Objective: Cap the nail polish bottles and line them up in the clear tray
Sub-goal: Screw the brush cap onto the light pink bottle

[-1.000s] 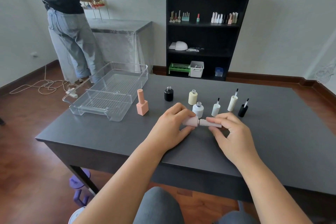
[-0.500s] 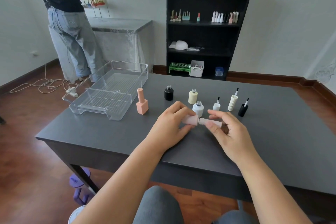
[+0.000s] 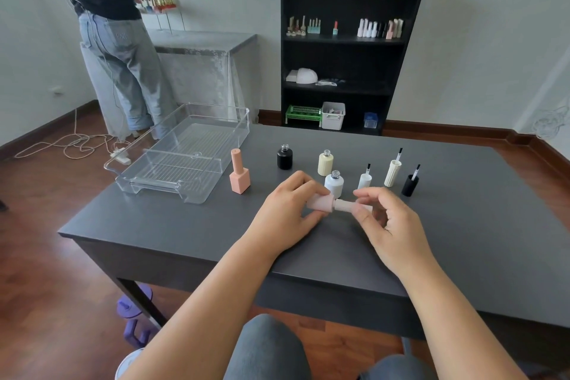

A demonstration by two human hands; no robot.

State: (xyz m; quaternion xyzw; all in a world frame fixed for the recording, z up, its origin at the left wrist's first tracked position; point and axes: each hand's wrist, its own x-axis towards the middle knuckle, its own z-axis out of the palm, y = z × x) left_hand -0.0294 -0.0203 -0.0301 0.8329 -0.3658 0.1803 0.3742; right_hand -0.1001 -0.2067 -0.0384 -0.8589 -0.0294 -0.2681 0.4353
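My left hand grips a pale pink bottle lying sideways just above the table. My right hand pinches its pink cap, which sits on the bottle's neck. A capped peach bottle stands left of my hands. Behind them stand uncapped black, cream and white bottles. To the right stand three loose caps with their brushes pointing up: white, cream and black. The clear tray sits at the table's far left with nothing in it.
The dark table has its front edge near my knees. Another person stands at a side table behind the tray. A black shelf with more bottles is against the far wall. Cables lie on the floor.
My right hand's fingers have shifted their grip around the pink cap, and both hands with the bottle have barely moved.
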